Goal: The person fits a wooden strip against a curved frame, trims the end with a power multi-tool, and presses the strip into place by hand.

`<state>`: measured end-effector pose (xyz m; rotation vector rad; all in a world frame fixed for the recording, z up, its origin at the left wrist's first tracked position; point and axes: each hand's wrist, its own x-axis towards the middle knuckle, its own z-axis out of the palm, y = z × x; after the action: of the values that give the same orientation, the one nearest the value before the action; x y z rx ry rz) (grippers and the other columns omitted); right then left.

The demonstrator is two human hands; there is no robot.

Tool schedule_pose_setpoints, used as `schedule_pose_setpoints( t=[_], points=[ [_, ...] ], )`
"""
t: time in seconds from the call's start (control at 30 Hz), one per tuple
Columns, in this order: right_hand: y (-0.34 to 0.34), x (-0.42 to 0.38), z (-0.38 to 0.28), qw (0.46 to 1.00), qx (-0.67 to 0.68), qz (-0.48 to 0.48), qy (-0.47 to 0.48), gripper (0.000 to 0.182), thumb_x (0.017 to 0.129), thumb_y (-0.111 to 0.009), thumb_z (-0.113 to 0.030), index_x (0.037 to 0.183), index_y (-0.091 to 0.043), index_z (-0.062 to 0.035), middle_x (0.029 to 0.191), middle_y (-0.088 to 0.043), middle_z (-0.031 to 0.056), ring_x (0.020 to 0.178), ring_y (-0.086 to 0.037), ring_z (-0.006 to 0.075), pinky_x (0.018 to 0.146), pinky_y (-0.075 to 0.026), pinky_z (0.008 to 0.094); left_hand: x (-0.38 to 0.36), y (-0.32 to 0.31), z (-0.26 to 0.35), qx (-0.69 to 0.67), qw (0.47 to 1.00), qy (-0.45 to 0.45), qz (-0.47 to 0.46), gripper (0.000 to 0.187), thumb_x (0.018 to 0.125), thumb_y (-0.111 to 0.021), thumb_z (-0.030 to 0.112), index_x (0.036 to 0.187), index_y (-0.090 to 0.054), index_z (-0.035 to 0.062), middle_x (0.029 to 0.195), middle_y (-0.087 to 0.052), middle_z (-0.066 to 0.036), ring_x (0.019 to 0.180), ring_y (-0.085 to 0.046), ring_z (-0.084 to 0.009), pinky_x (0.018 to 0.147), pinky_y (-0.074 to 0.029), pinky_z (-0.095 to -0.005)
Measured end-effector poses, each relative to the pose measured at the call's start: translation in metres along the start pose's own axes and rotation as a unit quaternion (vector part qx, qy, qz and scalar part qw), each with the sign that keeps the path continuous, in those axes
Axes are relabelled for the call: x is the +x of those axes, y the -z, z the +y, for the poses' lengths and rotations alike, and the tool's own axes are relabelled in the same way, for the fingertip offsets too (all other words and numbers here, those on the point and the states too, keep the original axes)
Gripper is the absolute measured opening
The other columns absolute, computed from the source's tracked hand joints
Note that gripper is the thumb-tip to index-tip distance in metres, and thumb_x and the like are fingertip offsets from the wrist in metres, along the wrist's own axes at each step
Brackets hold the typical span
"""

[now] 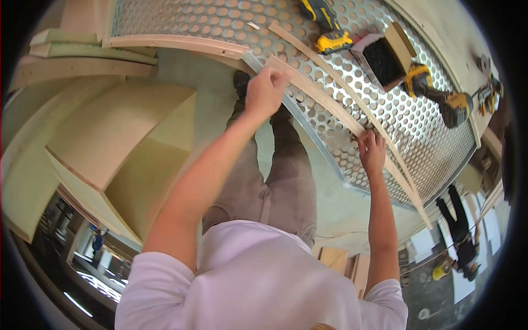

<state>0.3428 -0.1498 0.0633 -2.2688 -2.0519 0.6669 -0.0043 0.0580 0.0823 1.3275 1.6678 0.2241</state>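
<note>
A thin wooden strip (324,101) lies along the near side of a perforated metal panel (418,121). My left hand (268,91) is at the strip's left end, by the panel's metal edge, with its fingers pinched together on it. Farther along the same strip, my right hand (373,149) has its fingers closed around the wood. A second narrow strip (330,67) runs just behind the first across the holes, and the two come close together at the right.
On the panel are a yellow-black power tool (333,39), an open box (383,59) with dark contents, and a cordless drill (454,107). Curved wooden panels (124,132) stand at left. Another person (462,236) is at far right, near a yellow container (441,270).
</note>
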Motion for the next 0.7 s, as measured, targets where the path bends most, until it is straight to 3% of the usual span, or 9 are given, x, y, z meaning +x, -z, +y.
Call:
schedule_pose_setpoints(
  t=[0.07, 0.17, 0.37, 0.5, 0.57, 0.7],
  points=[
    [0.004, -0.01, 0.001, 0.999, 0.015, -0.037, -0.007, 0.044, 0.088, -0.076, -0.019, 0.127, -0.061, -0.007, 0.103, -0.061, 0.0147, 0.092, -0.062, 0.0359, 0.08, -0.051, 0.0472, -0.012, -0.03, -0.017, -0.163, 0.972, 0.111, 0.127, 0.049, 0.09, -0.074, 0.045, 0.111, -0.065, 0.0005, 0.089, -0.069, -0.016, 0.08, -0.066, -0.0372, 0.079, -0.053, -0.0442],
    [0.026, -0.023, -0.016, 0.998, 0.032, -0.045, 0.024, 0.046, 0.088, -0.075, -0.016, 0.131, -0.059, -0.0069, 0.094, -0.059, 0.0132, 0.085, -0.062, 0.0337, 0.075, -0.051, 0.0456, -0.019, -0.037, -0.005, -0.216, 0.948, 0.102, 0.211, 0.055, 0.086, -0.08, 0.04, 0.116, -0.062, -0.0026, 0.091, -0.068, -0.013, 0.083, -0.067, -0.0318, 0.08, -0.053, -0.0415],
    [0.033, -0.056, -0.053, 0.993, 0.104, -0.041, 0.026, 0.063, 0.087, -0.077, -0.012, 0.145, -0.053, -0.0102, 0.094, -0.059, 0.0145, 0.079, -0.062, 0.0346, 0.07, -0.054, 0.0447, -0.02, -0.02, 0.007, -0.203, 0.943, 0.049, 0.257, 0.057, 0.088, -0.078, 0.035, 0.127, -0.061, -0.0035, 0.098, -0.064, -0.014, 0.091, -0.064, -0.0302, 0.081, -0.052, -0.0385],
    [0.007, -0.067, -0.085, 0.99, 0.113, -0.086, -0.02, 0.065, 0.086, -0.079, -0.016, 0.146, -0.052, -0.0125, 0.096, -0.059, 0.0158, 0.083, -0.062, 0.0369, 0.075, -0.053, 0.047, -0.005, -0.028, -0.018, -0.136, 0.928, 0.042, 0.345, 0.055, 0.088, -0.078, 0.033, 0.13, -0.063, 0.0006, 0.098, -0.061, -0.014, 0.091, -0.062, -0.0332, 0.083, -0.052, -0.0408],
    [-0.006, -0.068, -0.097, 0.992, 0.098, -0.077, 0.001, 0.066, 0.087, -0.08, -0.02, 0.146, -0.052, -0.0121, 0.096, -0.059, 0.0163, 0.083, -0.061, 0.0378, 0.075, -0.053, 0.0474, -0.001, -0.029, -0.025, -0.096, 0.922, 0.019, 0.375, 0.054, 0.088, -0.078, 0.033, 0.129, -0.064, 0.001, 0.096, -0.061, -0.014, 0.091, -0.061, -0.0337, 0.084, -0.051, -0.0416],
    [-0.028, -0.07, -0.113, 0.996, 0.054, -0.066, 0.004, 0.061, 0.087, -0.08, -0.026, 0.142, -0.057, -0.0114, 0.095, -0.059, 0.0152, 0.085, -0.061, 0.0364, 0.072, -0.053, 0.0468, 0.007, -0.032, -0.041, -0.083, 0.934, 0.047, 0.345, 0.048, 0.09, -0.076, 0.034, 0.123, -0.069, 0.001, 0.096, -0.062, -0.016, 0.094, -0.061, -0.0346, 0.084, -0.051, -0.0419]
  ],
)
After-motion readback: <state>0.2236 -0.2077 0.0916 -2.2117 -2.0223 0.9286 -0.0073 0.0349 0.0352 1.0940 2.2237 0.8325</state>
